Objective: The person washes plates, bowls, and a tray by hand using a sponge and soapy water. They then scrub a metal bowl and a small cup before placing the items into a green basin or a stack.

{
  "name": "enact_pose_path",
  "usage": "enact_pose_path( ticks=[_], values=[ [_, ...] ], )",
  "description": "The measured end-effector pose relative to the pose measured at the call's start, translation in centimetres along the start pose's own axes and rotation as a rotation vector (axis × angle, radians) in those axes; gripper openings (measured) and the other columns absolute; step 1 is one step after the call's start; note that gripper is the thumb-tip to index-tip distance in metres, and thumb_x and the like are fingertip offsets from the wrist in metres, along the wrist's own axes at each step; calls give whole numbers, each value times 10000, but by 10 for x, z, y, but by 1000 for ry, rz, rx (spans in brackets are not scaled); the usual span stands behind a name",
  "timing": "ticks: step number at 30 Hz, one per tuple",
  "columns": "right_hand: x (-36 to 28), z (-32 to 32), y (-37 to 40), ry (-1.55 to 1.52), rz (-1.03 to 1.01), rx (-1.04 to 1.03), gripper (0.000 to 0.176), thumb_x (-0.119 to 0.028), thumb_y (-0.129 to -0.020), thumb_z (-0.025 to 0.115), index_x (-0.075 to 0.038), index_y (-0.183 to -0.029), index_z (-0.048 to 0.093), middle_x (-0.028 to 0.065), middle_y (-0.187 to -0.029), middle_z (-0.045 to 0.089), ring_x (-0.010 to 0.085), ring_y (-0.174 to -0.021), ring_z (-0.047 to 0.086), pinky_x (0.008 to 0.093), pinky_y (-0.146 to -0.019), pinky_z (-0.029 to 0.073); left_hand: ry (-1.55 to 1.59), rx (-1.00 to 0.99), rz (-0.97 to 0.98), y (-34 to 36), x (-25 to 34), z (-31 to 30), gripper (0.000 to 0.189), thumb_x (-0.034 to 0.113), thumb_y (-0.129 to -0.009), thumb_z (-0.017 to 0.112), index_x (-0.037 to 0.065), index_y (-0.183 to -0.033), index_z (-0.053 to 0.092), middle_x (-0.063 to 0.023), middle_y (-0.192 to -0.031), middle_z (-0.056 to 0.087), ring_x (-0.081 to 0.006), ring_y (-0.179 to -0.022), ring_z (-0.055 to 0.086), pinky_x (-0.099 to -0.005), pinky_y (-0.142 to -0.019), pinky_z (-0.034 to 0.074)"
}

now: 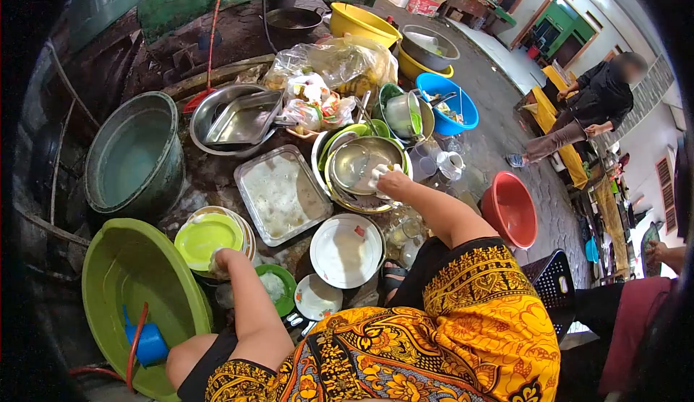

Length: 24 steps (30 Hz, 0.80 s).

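Note:
My left hand (pixel 220 261) is closed at the lower right edge of a lime-green plate (pixel 207 240), which lies on a stack of plates. Soapy foam shows by its fingers. My right hand (pixel 390 183) is closed round something white and foamy at the right rim of a metal bowl (pixel 361 165); foam hides what it is. That bowl rests in a pile of bowls. Between my hands are a square metal tray (pixel 283 194) with suds, a white plate (pixel 347 251), a small patterned plate (pixel 318 297) and a green bowl (pixel 275 288) with foam.
A dark tub (pixel 135 154) of water stands left, above a large green basin (pixel 137 286) holding a blue dipper (pixel 147 341). A red basin (pixel 510 210) and blue basin (pixel 447 103) are right. One person (pixel 596 105) walks at right; another's arm shows at the right edge.

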State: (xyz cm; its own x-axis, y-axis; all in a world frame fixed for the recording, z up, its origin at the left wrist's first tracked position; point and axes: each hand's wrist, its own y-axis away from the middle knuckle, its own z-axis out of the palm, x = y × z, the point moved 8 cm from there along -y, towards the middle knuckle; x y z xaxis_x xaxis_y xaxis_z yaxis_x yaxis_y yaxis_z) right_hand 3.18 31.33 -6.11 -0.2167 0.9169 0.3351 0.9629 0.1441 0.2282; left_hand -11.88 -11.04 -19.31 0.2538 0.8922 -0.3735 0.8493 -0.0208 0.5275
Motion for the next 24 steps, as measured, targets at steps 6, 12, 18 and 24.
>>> enact_pose_path(
  ticks=[6, 12, 18, 24],
  values=[
    [4, -3, 2, 141, -84, -111, 212, -196, -737, 486, -209, -945, 523, 45, -1005, 468, 228, -1029, 428, 413, -693, 404, 1239, 863, -880, 55, -65, -29, 330, 109, -799, 412, 24, -1116, 443, -152, -1066, 451, -295, -1003, 428, -404, -800, 385],
    [35, 6, -9, -207, 44, 2, 187, -181, -725, 476, -65, -813, 593, 109, -714, 570, 259, -601, 581, 403, -514, 457, 1393, 1256, -393, 41, -2, -74, 341, 29, -777, 432, 14, -1117, 434, -175, -1088, 429, -327, -1032, 395, -407, -873, 336],
    [15, -65, -41, -240, -26, 36, 171, -127, -698, 510, -7, -806, 564, 173, -731, 580, 319, -667, 575, 394, -598, 459, 2807, 37, 607, -10, 196, -89, 292, 60, -843, 413, 28, -1133, 415, -133, -1114, 384, -235, -1037, 372, -323, -896, 300],
    [24, -144, -35, -665, 253, 371, 238, -194, -627, 620, -6, -761, 562, 201, -745, 570, 331, -703, 560, 390, -615, 440, 1663, 724, 1035, 110, 228, -179, 548, 79, -853, 440, -3, -1303, 137, -145, -1308, 246, -213, -1171, 283, -281, -976, 185]
  ],
)
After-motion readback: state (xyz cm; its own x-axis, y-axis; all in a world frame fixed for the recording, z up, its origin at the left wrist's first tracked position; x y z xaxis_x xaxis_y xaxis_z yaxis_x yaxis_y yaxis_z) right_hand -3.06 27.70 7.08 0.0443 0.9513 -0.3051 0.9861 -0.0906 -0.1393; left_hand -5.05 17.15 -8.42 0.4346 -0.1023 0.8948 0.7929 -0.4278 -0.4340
